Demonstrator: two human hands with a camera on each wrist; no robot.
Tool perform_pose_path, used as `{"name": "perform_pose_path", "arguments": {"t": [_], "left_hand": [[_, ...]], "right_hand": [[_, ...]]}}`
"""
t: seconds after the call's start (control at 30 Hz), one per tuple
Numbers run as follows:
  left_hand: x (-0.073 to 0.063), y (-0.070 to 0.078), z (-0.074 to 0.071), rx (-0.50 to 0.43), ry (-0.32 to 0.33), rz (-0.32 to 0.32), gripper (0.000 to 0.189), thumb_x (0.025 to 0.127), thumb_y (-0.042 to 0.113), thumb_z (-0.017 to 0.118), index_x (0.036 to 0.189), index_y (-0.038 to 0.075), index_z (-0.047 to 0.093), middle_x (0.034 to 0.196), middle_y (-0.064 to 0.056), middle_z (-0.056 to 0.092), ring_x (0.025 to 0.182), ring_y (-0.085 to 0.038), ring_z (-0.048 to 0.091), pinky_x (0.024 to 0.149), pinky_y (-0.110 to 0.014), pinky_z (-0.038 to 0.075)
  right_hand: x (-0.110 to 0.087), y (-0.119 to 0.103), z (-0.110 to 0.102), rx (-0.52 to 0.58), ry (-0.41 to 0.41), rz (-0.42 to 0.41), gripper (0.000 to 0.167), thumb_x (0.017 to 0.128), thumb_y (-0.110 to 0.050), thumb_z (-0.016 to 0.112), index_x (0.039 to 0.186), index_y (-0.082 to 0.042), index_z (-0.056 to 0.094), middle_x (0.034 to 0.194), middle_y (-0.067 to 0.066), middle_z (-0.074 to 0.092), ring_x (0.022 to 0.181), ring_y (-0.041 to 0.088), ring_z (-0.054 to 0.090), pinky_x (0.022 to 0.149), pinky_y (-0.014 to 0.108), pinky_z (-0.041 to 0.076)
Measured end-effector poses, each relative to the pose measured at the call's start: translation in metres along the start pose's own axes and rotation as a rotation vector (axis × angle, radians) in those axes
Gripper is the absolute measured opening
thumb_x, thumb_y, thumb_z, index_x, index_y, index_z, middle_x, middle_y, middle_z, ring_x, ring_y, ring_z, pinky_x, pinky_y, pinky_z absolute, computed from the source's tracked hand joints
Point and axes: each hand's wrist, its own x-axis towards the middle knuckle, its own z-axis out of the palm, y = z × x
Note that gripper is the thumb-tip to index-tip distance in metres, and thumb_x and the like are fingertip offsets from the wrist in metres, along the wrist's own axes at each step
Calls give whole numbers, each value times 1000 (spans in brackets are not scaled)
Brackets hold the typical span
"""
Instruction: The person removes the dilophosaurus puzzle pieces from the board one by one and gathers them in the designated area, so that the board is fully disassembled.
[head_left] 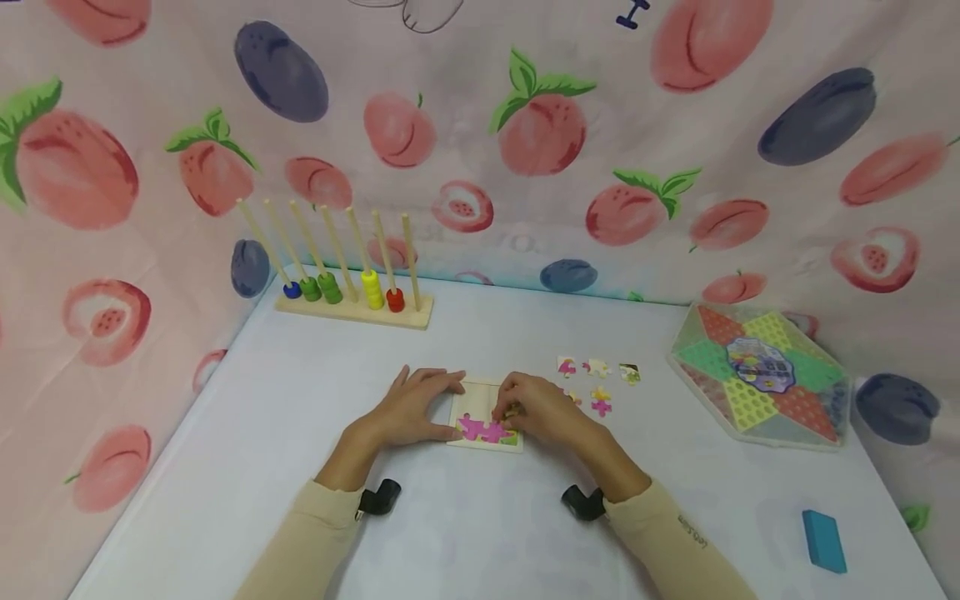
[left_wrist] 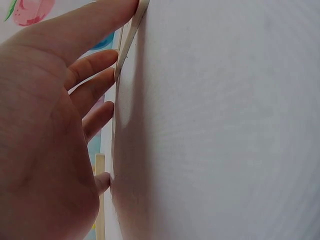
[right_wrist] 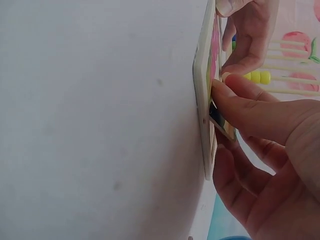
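Note:
A small wooden puzzle board [head_left: 474, 398] lies flat between the hands. Pink and green pieces [head_left: 483, 431] fill its near part, while bare wood shows at the far part. My left hand [head_left: 405, 410] holds the board's left side, thumb at the near left edge and index finger at the far corner. In the left wrist view its thumb [left_wrist: 95, 25] lies along the board's edge. My right hand [head_left: 546, 408] pinches a puzzle piece [right_wrist: 218, 116] between thumb and fingers, tilted over the right part of the board. The fingers cover much of that piece.
Several loose puzzle pieces [head_left: 597, 367] lie right of the board, some partly behind the right hand. A bead-and-peg counting stand [head_left: 352, 312] is at the back left. A hexagonal patterned box [head_left: 757, 367] lies at the right, with a blue block [head_left: 824, 542] nearer the front.

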Motion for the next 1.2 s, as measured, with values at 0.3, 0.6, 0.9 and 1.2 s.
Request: {"name": "perform_pose_path", "arguments": {"t": [0.3, 0.6, 0.9, 1.2], "left_hand": [[-2, 0, 1, -1, 12, 15, 81, 81, 37, 86, 150, 17, 50, 140, 6, 65, 152, -27, 37, 126, -71, 4], [-1, 0, 1, 11, 22, 23, 79, 81, 37, 86, 149, 18, 51, 141, 5, 65, 151, -27, 38, 126, -72, 5], [0, 1, 1, 10, 7, 10, 71, 80, 40, 87, 142, 22, 57, 148, 5, 60, 151, -26, 37, 126, -70, 4], [0, 0, 2, 11, 11, 5, 75, 81, 40, 86, 145, 21, 54, 146, 6, 61, 152, -27, 37, 126, -70, 3]], "right_hand": [[-3, 0, 1, 30, 4, -11, 8, 86, -13, 81, 91, -20, 80, 101, -5, 70, 97, 12, 62, 91, 32, 57], [-3, -1, 0, 27, 18, 16, 9, 86, -14, 82, 93, -20, 80, 99, -6, 72, 99, 14, 65, 97, 38, 57], [-8, 2, 3, 78, 89, 13, 13, 85, -17, 84, 93, -23, 76, 98, -11, 71, 88, 6, 60, 81, 22, 54], [-23, 10, -20, 224, 173, 3, 23, 87, -11, 80, 109, -15, 77, 109, -2, 71, 95, 14, 65, 77, 25, 60]]}}
